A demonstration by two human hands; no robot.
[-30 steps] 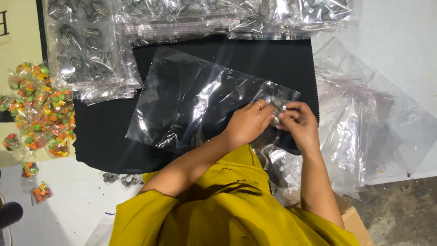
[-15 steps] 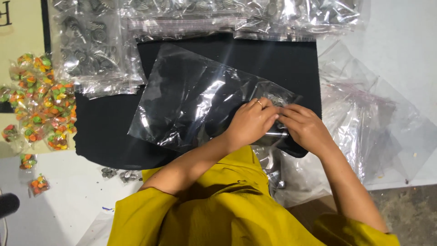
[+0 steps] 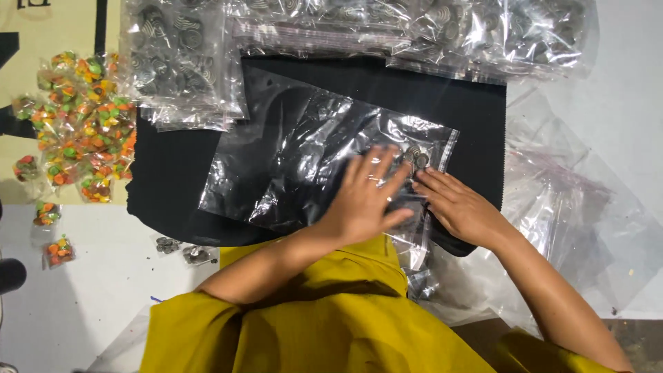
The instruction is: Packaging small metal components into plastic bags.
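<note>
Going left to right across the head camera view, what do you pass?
Small packets of orange and green pieces → left hand, flat on the clear plastic bag → right hand → loose heap of empty clear bags.

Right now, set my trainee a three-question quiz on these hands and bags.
1. True or false: the left hand lies flat, fingers spread, on the clear bag.
2. What lies under that bag? A) black cloth B) a wire rack C) a red tray
3. Which side of the cloth are the orange-green packets on?

Key: 1 true; 2 A; 3 the left side.
</note>
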